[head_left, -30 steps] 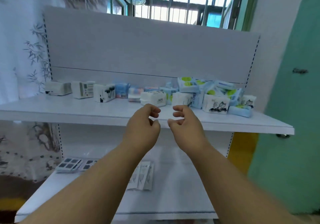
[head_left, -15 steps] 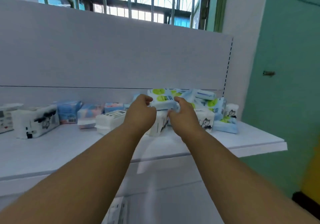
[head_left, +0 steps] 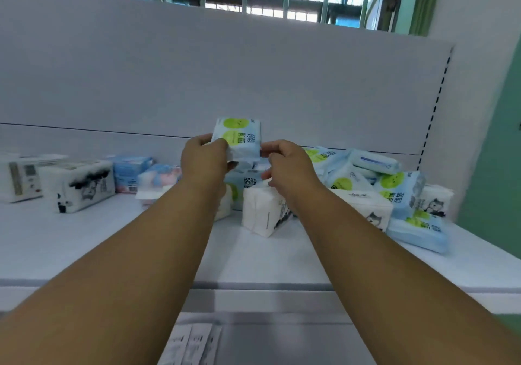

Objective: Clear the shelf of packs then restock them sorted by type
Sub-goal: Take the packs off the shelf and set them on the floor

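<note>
A blue pack with green circles point(head_left: 238, 137) is lifted above the white shelf point(head_left: 84, 246), standing on end. My left hand point(head_left: 204, 161) grips its left side. My right hand point(head_left: 284, 164) pinches its right edge with curled fingers. Under my hands a white tissue pack point(head_left: 262, 215) stands on the shelf, with another blue pack point(head_left: 244, 187) behind it. To the right lies a heap of blue-green packs point(head_left: 400, 192) and white packs with a cat picture point(head_left: 434, 201).
On the left of the shelf stand white packs with black print point(head_left: 81, 185) and pale blue and pink packs point(head_left: 132, 171). A grey back panel point(head_left: 197, 77) closes the shelf behind. Flat packets point(head_left: 191, 345) lie on the lower shelf. A green wall point(head_left: 490, 167) is at the right.
Both hands reached from in front of the shelf into the pile, took the blue-green pack and raised it off the heap. The view moved closer to the shelf.
</note>
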{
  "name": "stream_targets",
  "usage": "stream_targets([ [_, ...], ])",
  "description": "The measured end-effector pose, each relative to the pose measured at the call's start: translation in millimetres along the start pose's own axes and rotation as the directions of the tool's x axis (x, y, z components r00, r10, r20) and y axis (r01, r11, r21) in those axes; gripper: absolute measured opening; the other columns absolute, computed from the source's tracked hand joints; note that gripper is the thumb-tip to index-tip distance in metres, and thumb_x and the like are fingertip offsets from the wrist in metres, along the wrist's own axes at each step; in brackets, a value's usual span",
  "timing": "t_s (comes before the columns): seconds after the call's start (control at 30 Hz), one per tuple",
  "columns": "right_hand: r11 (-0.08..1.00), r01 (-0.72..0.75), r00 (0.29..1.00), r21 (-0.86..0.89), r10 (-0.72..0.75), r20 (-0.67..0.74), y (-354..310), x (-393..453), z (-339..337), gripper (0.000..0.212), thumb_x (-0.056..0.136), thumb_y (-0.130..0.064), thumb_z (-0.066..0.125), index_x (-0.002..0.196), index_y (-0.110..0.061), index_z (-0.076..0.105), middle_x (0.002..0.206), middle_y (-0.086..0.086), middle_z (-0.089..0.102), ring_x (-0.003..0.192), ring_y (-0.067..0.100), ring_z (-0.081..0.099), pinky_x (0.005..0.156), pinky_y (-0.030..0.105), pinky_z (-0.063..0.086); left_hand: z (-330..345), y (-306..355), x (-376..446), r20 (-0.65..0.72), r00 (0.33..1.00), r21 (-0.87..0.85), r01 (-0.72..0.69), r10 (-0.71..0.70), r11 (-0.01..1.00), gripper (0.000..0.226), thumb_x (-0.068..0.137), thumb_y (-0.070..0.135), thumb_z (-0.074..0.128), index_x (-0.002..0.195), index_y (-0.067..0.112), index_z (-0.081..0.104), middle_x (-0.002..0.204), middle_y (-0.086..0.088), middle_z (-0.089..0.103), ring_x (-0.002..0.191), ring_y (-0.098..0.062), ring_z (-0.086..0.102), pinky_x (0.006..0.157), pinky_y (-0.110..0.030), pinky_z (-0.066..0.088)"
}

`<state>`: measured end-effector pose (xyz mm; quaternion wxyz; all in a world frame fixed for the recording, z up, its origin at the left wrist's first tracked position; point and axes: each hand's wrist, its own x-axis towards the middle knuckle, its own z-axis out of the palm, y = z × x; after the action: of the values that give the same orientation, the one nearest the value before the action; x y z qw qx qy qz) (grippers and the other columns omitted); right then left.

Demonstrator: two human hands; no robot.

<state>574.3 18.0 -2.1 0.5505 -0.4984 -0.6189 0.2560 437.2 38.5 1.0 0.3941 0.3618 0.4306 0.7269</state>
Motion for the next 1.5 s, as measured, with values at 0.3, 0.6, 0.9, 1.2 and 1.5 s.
stream_targets([
  [0.3,0.539,0.266,0.937,-0.799,0.051,0.347,17.0,53.5,42.1,0.027,0.077,-0.033,0.066,0.101,-0.019,0.063,0.098,0.004,0.064,0.095,0.028,0.061,0.086,0.038,0.052,-44.6,-4.9,15.1,-0.239,0.971,-0.016,-0.03,0.026,0.999,0.037,0.078,0.0,0.056,0.104,0.027,0.052,0.101,-0.004,0.059,0.089,-0.026,0.067,0.073,-0.04,0.062],
  [0.6,0.717,0.251,0.968,-0.651,-0.18,0.176,1.6,65.3,52.5,0.018,0.08,-0.013,0.063,0.098,-0.01,0.064,0.102,0.012,0.063,0.091,0.031,0.06,0.068,0.026,0.037,-63.1,8.8,9.3,-0.178,0.977,0.014,-0.117,0.118,0.993,0.048,0.081,-0.008,0.054,0.105,0.033,0.048,0.113,0.0,0.06,0.095,-0.024,0.067,0.074,-0.044,0.062],
  [0.9,0.991,0.09,0.951,0.103,-0.055,-0.305,-54.1,-6.6,60.4,0.015,0.09,-0.026,0.066,0.099,-0.019,0.056,0.089,-0.005,0.061,0.084,0.018,0.062,0.075,0.033,0.051,-97.5,41.0,-15.3,-0.034,0.997,-0.111,-0.068,0.065,0.992,0.067,0.084,-0.009,0.047,0.137,0.031,0.039,0.112,0.0,0.062,0.086,-0.022,0.07,0.078,-0.047,0.06],
  [1.2,0.86,0.017,0.993,0.511,0.047,-0.113,-92.7,-104.2,121.1,0.019,0.092,-0.024,0.065,0.105,-0.029,0.053,0.1,-0.001,0.065,0.094,0.02,0.067,0.082,0.043,0.059,-210.9,87.3,-90.9,-0.088,0.987,-0.076,-0.142,0.135,0.987,0.059,0.082,-0.015,0.046,0.122,0.029,0.046,0.112,-0.004,0.059,0.094,-0.024,0.068,0.068,-0.034,0.06],
  [1.5,0.793,-0.167,0.907,0.585,-0.11,0.408,-102.3,-293.1,238.7,0.037,0.09,-0.017,0.069,0.118,-0.035,0.053,0.112,-0.004,0.065,0.096,0.013,0.066,0.083,0.034,0.058,-393.4,92.5,-237.1,-0.581,0.794,0.125,-0.132,0.18,0.983,0.058,0.083,-0.011,0.049,0.123,0.031,0.049,0.112,-0.004,0.063,0.092,-0.025,0.07,0.072,-0.041,0.06],
])
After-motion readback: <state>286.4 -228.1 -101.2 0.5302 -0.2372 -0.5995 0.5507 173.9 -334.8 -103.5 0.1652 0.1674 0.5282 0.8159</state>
